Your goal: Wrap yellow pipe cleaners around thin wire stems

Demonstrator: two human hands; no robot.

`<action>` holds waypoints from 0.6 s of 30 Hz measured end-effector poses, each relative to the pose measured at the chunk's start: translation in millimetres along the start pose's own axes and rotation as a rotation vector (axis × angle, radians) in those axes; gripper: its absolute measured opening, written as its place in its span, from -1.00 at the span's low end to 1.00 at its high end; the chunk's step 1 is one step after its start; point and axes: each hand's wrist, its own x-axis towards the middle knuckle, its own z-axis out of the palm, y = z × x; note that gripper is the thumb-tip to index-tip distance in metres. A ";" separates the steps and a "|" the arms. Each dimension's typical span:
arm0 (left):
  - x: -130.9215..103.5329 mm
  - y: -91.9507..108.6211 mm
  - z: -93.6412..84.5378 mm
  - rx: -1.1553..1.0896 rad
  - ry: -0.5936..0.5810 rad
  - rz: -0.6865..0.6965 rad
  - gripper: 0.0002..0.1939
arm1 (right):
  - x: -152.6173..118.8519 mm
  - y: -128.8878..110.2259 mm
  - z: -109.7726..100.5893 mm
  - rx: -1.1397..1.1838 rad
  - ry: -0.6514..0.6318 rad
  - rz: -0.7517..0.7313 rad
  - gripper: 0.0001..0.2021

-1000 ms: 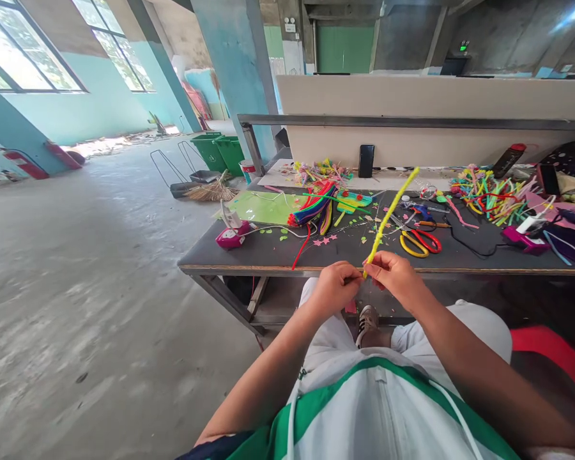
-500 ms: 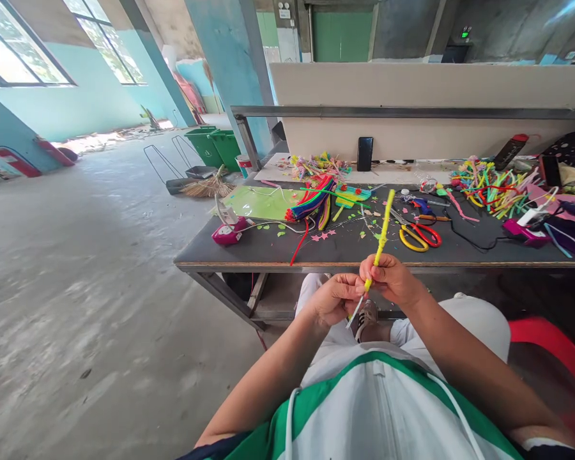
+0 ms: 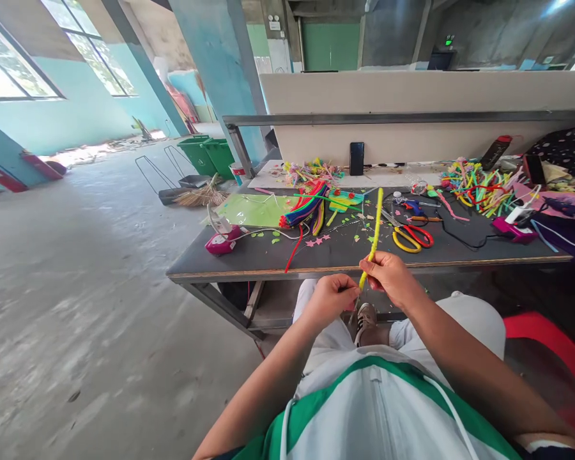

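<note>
A yellow fuzzy pipe cleaner (image 3: 378, 220) points upward over the table's front edge. My right hand (image 3: 388, 276) pinches it along its lower part between thumb and fingers. Just below, my left hand (image 3: 334, 297) is closed, its thumb and forefinger pressed together at the pipe cleaner's bottom end. A thin dark line hangs under those fingertips, too fine to identify. Beyond my hands, scissors (image 3: 412, 237) with one yellow and one red handle lie on the table. To the left of the yellow piece sits a bundle of many-coloured pipe cleaners (image 3: 311, 206).
The dark table (image 3: 239, 259) holds paper scraps, a green sheet (image 3: 256, 209), a blue glue gun (image 3: 414, 206) and pink power blocks (image 3: 223, 241). A phone (image 3: 357, 158) leans against the back board. Pipe cleaner pieces (image 3: 482, 188) heap at the right, near a dark bottle (image 3: 496, 152).
My hands have moved slightly apart and the lump midway up the yellow pipe cleaner no longer shows. The pale stick end below my left hand is out of sight. The camera has shifted slightly.
</note>
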 end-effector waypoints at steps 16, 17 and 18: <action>-11.5 3.0 28.5 -0.886 -0.506 -0.242 -0.66 | 5.8 5.1 15.1 0.511 -0.385 -0.280 -0.55; -13.6 5.0 30.3 -0.886 -0.497 -0.235 -0.66 | 6.3 3.1 15.4 0.509 -0.403 -0.282 -0.54; -15.5 6.8 31.1 -0.870 -0.466 -0.218 -0.66 | 6.7 0.8 14.6 0.490 -0.417 -0.280 -0.53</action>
